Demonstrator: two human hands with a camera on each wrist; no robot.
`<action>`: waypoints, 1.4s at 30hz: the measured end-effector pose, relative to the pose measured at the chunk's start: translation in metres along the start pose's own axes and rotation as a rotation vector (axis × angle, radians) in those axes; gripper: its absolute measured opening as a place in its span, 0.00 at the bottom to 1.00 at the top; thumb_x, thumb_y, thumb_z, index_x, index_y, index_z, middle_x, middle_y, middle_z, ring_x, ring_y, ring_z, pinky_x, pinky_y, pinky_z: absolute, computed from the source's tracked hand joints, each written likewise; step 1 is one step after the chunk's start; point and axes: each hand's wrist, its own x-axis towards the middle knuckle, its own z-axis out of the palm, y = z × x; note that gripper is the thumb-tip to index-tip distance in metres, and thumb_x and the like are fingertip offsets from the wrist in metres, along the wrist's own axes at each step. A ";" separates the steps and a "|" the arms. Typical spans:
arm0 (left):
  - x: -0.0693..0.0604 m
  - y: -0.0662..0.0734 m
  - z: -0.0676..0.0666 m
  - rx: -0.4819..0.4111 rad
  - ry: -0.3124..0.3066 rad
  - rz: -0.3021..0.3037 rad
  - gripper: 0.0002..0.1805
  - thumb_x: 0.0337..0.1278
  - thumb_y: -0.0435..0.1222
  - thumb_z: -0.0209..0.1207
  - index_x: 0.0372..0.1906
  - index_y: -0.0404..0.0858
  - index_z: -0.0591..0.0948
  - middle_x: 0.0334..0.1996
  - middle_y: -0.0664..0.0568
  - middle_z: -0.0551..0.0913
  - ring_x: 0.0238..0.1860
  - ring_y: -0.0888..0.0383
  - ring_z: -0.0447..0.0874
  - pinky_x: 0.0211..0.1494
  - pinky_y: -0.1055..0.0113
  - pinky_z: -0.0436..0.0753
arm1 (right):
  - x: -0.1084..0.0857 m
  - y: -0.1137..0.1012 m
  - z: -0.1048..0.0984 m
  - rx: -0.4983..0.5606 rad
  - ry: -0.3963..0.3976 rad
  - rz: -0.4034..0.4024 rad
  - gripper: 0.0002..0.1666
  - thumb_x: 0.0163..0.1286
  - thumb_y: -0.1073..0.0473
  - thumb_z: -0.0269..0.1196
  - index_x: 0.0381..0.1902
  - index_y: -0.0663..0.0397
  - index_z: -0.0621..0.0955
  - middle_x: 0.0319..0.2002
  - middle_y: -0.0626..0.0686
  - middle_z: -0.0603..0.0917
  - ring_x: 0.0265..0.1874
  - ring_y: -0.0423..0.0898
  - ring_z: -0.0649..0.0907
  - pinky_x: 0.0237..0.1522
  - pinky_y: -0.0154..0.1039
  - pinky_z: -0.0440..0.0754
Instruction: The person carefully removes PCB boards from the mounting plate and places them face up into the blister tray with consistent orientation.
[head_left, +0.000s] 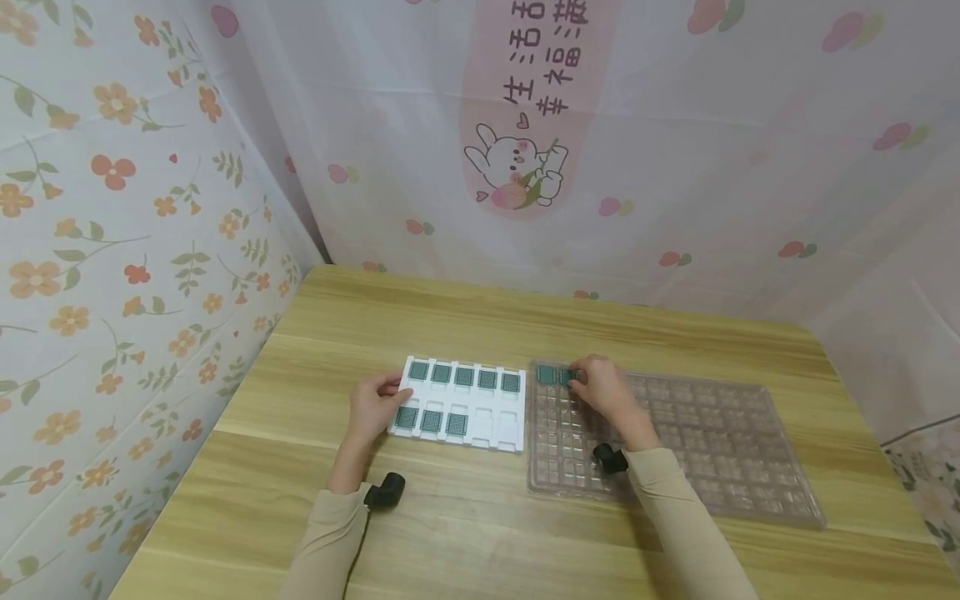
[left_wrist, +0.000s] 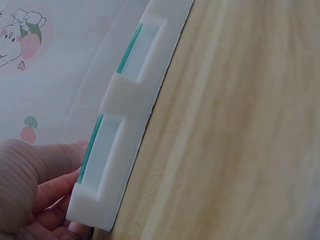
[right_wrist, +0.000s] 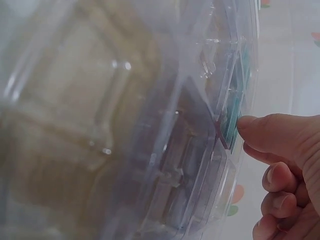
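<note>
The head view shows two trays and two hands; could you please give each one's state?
White tray: eight slots hold green squares, two empty.
Clear tray: mostly empty, two green squares at its far-left corner.
Left hand: holds the white tray's left edge.
Right hand: pinches one of the clear tray's squares.

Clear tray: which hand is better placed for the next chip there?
Likely the right hand: it is over the clear tray, pinching a chip. The left hand grips the white tray by its left end.
</note>
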 end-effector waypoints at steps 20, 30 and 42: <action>0.001 0.001 -0.001 -0.023 -0.006 -0.007 0.17 0.49 0.27 0.66 0.47 0.29 0.82 0.37 0.40 0.83 0.36 0.50 0.79 0.35 0.74 0.75 | -0.001 -0.013 -0.005 0.022 -0.035 0.021 0.16 0.57 0.64 0.68 0.43 0.67 0.83 0.20 0.50 0.71 0.18 0.42 0.68 0.20 0.35 0.65; 0.001 0.001 0.000 -0.019 0.000 -0.003 0.17 0.48 0.27 0.66 0.46 0.29 0.82 0.36 0.40 0.83 0.36 0.50 0.79 0.35 0.74 0.75 | -0.006 -0.024 -0.006 0.049 0.006 -0.024 0.16 0.55 0.63 0.69 0.40 0.67 0.83 0.19 0.49 0.70 0.16 0.41 0.65 0.18 0.33 0.63; 0.000 0.001 -0.001 -0.032 -0.004 -0.004 0.17 0.48 0.27 0.65 0.46 0.28 0.81 0.36 0.39 0.83 0.36 0.50 0.78 0.34 0.77 0.74 | -0.015 -0.038 -0.005 0.108 -0.009 -0.061 0.16 0.56 0.65 0.68 0.42 0.66 0.83 0.21 0.48 0.72 0.16 0.39 0.66 0.17 0.32 0.65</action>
